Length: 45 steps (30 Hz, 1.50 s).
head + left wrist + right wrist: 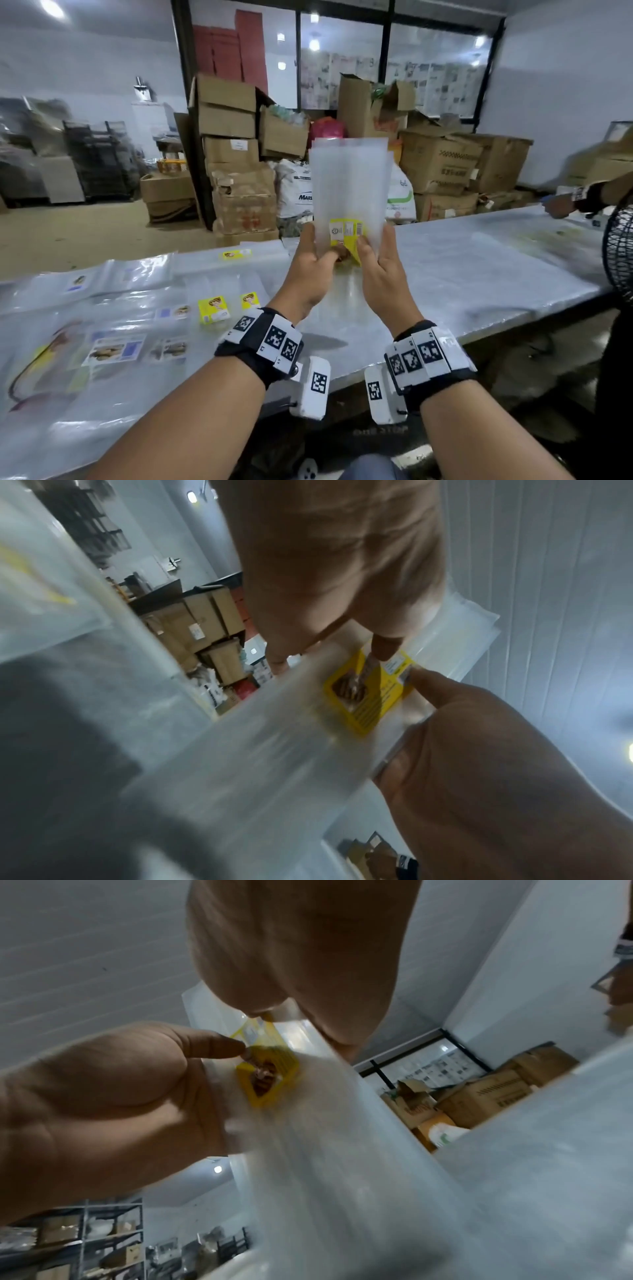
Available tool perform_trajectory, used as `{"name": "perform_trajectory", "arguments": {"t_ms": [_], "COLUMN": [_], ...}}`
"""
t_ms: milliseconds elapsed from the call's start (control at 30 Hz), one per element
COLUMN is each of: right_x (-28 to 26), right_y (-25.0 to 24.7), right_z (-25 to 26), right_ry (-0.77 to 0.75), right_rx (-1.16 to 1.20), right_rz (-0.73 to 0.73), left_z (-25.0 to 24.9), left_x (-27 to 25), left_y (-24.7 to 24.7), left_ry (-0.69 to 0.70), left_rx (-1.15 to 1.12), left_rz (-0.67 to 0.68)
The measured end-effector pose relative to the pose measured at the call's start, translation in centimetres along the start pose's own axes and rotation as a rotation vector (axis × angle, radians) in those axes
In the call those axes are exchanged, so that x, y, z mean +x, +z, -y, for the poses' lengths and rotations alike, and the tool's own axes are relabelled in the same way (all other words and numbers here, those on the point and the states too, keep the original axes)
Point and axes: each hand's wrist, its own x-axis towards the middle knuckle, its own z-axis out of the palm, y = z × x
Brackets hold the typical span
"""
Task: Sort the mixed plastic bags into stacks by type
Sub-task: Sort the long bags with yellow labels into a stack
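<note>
I hold a bunch of clear plastic bags (349, 185) upright above the table, and a yellow label (346, 233) shows near its lower end. My left hand (323, 246) grips the bunch's lower left edge, thumb on the label. My right hand (375, 243) grips the lower right edge, thumb on the front. In the left wrist view my left hand (342, 574) and right hand (479, 750) pinch the bags (274, 737) around the label. The right wrist view shows the same hold: right hand (301, 947), left hand (120, 1083), bags (342, 1150).
On the plastic-covered table (479, 274), yellow-label bags (214, 310) lie left of my hands, with more at the far edge (236, 254). Larger bags with picture labels (114, 349) lie at the near left. Cardboard boxes (239, 192) stand behind. Another person's hand (561, 205) and a black fan (620, 253) are at the right.
</note>
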Motion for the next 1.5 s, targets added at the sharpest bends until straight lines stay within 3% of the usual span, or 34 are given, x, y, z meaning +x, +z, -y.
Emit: {"name": "perform_trajectory", "arguments": {"t_ms": [267,567,1100,1500], "right_x": [-3.3,-4.2,-5.3,-5.3], "right_y": [-1.5,-0.4,0.1,0.6], "right_z": [-5.2,-8.5,-10.4,-10.1], "right_ry": [0.168,0.116,0.112,0.138], "right_rx": [-0.061,-0.120,-0.200,-0.281], "right_rz": [0.071,-0.038,-0.126,-0.190], "left_z": [6.6,10.0,11.8,11.9], "left_x": [-2.6,-4.5,-4.3,-4.0], "left_y": [2.2,3.0,2.7,2.7], "left_ry": [-0.117,-0.095,-0.001,-0.039], "left_rx": [0.106,0.228,0.346,0.288], "left_rz": [-0.052,-0.102,-0.059,-0.034]}}
